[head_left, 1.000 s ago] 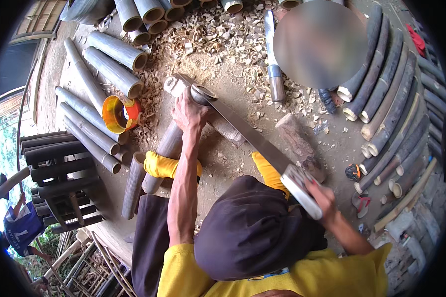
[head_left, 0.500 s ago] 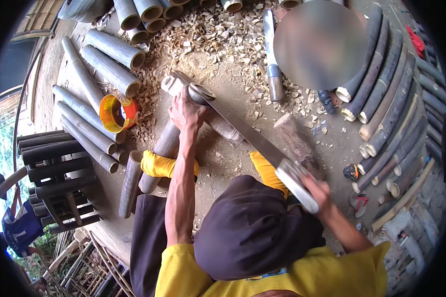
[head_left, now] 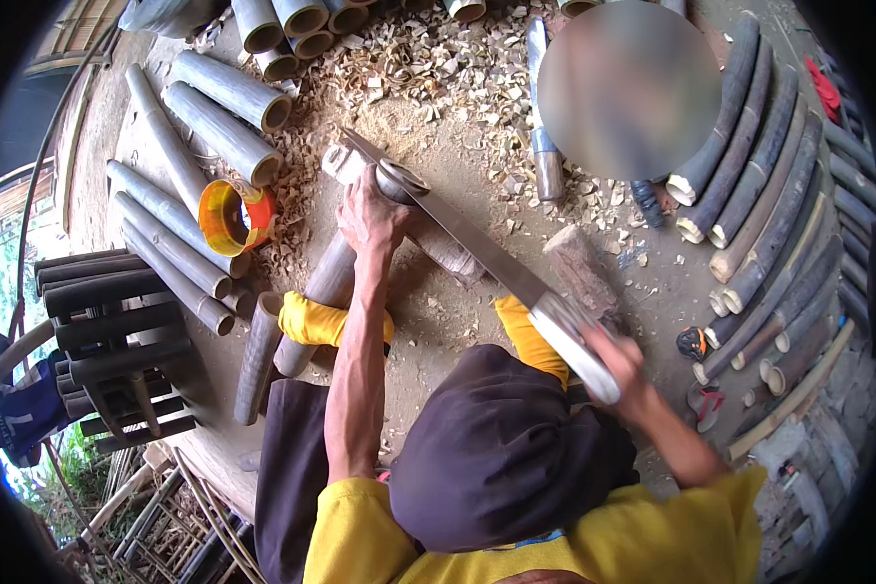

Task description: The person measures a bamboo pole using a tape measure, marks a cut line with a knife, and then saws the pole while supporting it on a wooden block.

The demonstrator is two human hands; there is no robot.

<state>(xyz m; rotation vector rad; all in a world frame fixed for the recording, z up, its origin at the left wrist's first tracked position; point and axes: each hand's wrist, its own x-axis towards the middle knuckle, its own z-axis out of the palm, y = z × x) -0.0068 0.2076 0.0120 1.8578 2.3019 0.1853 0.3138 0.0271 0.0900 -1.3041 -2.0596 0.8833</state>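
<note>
My left hand [head_left: 370, 212] is wrapped round the upper end of a bamboo tube [head_left: 331, 274], which slants down and left past a yellow cloth wrap [head_left: 313, 321]. In my right hand [head_left: 617, 368] is the pale handle of a handsaw [head_left: 492, 251]. Its long blade runs diagonally up and left, lying against the round bamboo end just beside my left fingers. Below that end lies a rough wooden log [head_left: 450, 259], partly covered by the blade and my hand. The fingers of my right hand are slightly blurred.
Cut bamboo tubes [head_left: 226, 136] lie at the left near an orange-yellow ring [head_left: 236, 216]. Wood chips [head_left: 438, 68] cover the far ground. A large blade with a wooden handle [head_left: 547, 173] lies there. Curved bamboo pieces [head_left: 761, 185] line the right; a short log [head_left: 582, 268] sits nearer.
My right hand has pushed the saw slightly forward, up and left. The left hand keeps its hold on the bamboo. The whole view has shifted a little.
</note>
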